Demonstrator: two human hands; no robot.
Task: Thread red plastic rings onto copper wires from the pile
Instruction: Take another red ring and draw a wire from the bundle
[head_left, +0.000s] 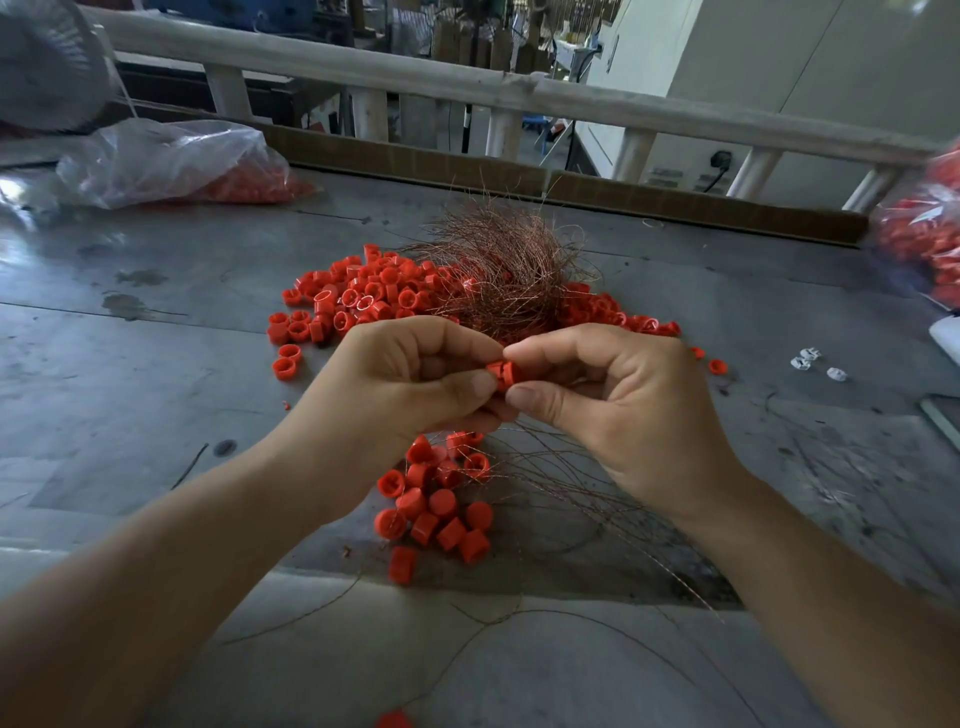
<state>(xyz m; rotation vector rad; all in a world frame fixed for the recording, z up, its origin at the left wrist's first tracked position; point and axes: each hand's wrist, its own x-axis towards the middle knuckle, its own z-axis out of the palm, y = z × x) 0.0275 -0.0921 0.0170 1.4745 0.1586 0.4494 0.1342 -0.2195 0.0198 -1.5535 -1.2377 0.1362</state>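
Both hands mid-bench: right hand (618, 395) pinches red ring (503, 375), left hand (415, 379) curled against it, wire unseen. Ring looks light, stiff; hold by rim.

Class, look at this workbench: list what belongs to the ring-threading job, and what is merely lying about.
Job in hand:
red ring, pinched between left hand and right hand; copper wire tangle; loose ring pile; nearer ring cluster.

Lying about:
plastic bag, far left; white scraps; second bag, right edge.
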